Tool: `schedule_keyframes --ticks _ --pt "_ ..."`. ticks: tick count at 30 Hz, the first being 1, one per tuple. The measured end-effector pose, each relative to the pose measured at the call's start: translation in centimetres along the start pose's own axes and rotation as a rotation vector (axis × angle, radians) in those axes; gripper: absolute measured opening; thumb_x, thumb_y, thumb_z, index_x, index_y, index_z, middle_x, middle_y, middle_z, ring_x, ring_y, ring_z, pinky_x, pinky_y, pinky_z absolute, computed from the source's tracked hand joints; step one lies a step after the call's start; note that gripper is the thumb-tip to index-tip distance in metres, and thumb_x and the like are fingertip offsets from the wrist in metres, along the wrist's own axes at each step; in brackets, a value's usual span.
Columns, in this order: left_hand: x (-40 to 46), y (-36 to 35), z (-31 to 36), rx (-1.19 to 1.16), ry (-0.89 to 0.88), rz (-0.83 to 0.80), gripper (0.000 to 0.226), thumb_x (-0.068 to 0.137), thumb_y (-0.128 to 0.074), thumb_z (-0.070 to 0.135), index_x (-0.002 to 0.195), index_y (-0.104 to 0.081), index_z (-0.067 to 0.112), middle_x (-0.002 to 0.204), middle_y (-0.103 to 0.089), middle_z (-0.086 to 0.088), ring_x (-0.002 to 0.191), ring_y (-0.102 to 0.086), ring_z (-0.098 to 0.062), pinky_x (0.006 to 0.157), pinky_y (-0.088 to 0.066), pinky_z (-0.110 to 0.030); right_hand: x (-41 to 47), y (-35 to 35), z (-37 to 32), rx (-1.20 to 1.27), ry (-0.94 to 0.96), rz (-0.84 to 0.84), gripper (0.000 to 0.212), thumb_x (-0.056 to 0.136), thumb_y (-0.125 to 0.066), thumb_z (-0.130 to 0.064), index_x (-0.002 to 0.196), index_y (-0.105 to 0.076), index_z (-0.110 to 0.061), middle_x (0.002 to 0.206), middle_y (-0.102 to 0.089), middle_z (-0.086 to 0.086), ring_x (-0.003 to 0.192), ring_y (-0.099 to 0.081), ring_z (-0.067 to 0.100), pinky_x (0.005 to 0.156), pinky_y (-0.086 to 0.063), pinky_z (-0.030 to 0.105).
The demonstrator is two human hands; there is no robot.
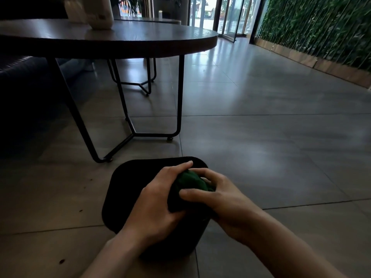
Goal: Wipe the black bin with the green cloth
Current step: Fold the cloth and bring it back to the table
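The black bin (124,189) stands on the tiled floor at the bottom centre, its dark rounded top facing me. Bunched above the bin's right side is the green cloth (190,180), held between both hands. My left hand (158,199) grips the cloth from the left, fingers wrapped over its top. From the right, my right hand (218,197) pinches it with thumb and fingers. Both hands cover much of the bin's right half and the cloth's lower part.
A round dark table (120,40) on thin black metal legs (178,101) stands just behind the bin to the left. A pale vase (94,13) sits on it. A green plant wall (321,31) lines the right side. Grey tiled floor (271,137) spreads to the right.
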State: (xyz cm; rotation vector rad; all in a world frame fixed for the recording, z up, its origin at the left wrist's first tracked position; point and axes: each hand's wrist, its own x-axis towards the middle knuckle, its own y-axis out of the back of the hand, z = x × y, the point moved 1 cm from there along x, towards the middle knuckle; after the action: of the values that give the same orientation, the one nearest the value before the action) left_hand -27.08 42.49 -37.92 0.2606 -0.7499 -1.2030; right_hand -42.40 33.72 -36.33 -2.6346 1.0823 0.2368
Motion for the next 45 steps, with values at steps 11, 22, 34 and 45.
schedule_keyframes --ticks 11,22,34,45 --pt "-0.5 1.0 0.2 0.171 -0.104 -0.016 0.076 0.071 -0.082 0.035 0.136 -0.045 0.044 0.131 -0.053 0.026 0.116 -0.058 0.001 0.089 -0.053 -0.019 -0.7 1.6 -0.5 -0.627 0.389 0.016 0.039 0.075 -0.093 -0.024 0.104 -0.069 -0.033 0.101 -0.073 -0.013 0.093 -0.073 0.009 0.070 -0.061 0.025" --pt "-2.7 3.7 4.1 0.283 0.023 -0.072 0.060 0.069 -0.080 0.025 0.126 -0.059 0.028 0.131 -0.059 0.009 0.123 -0.058 -0.009 0.097 -0.051 -0.032 -4.0 -0.1 -0.6 -0.681 0.455 0.128 0.032 0.079 -0.086 -0.007 0.100 -0.070 -0.025 0.098 -0.068 -0.011 0.092 -0.069 0.014 0.072 -0.058 0.031" --pt "-0.4 10.4 16.2 0.536 0.009 -0.114 0.051 0.077 -0.079 0.013 0.127 -0.069 0.020 0.130 -0.066 -0.002 0.114 -0.066 -0.021 0.103 -0.044 -0.056 -11.7 -3.9 -15.4 -1.192 0.411 0.189 0.026 0.074 -0.078 -0.013 0.095 -0.069 -0.025 0.090 -0.066 -0.013 0.088 -0.066 0.015 0.098 -0.051 0.040" --pt "15.8 26.1 37.3 0.570 0.061 -0.274 0.057 0.069 -0.070 0.006 0.124 -0.070 0.018 0.126 -0.068 -0.001 0.108 -0.069 -0.022 0.085 -0.059 -0.035 -15.3 -7.5 -44.0 -1.361 0.380 0.136 0.031 0.065 -0.087 -0.013 0.087 -0.066 -0.020 0.083 -0.066 -0.005 0.075 -0.065 0.022 0.065 -0.055 0.031"
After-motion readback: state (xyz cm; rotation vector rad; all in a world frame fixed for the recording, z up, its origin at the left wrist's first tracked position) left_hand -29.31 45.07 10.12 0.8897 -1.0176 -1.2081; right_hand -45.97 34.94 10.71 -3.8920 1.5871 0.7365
